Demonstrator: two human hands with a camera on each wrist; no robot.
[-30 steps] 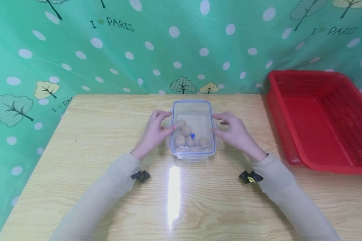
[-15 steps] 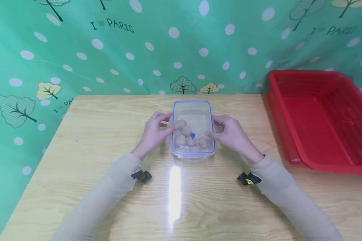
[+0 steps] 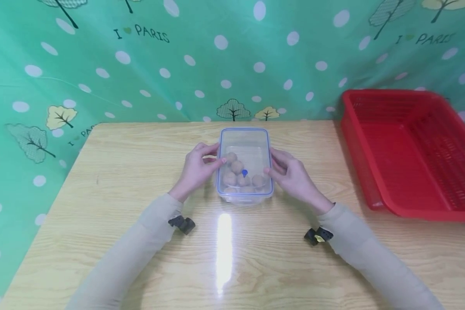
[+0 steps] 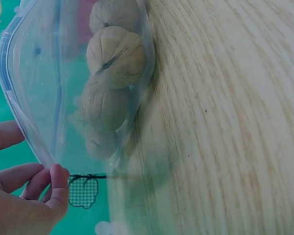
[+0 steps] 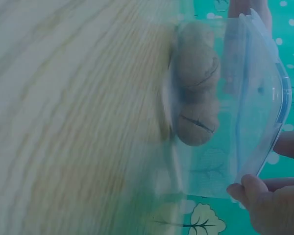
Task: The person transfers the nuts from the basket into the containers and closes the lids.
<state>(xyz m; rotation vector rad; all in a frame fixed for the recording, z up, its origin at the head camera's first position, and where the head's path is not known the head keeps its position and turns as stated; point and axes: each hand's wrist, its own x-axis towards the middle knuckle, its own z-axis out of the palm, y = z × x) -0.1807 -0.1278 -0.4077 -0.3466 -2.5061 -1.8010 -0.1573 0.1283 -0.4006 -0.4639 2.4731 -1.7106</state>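
A clear plastic food container (image 3: 242, 199) sits on the table, covered by a see-through lid (image 3: 252, 140) with a blue seal around its edge. Several round tan balls with dark cracks (image 4: 115, 58), walnut-like in look, lie inside it, mostly at the near end. A small blue dot (image 3: 245, 172) marks the lid. My left hand (image 3: 196, 168) pinches the lid's left edge between thumb and fingers. On the opposite side, my right hand (image 3: 294, 175) grips the lid's right edge, its thumb on top; the right wrist view shows these fingertips (image 5: 253, 186) at the lid's corner.
A large red plastic basket (image 3: 366, 150) stands at the right, beyond my right hand. Behind the wooden table (image 3: 139, 258) hangs a green dotted cloth (image 3: 201, 51). Each wrist carries a small black camera.
My right hand has come in to the left, from beside the container to a grip on the lid's right edge. My left hand has stayed at the lid's left edge.
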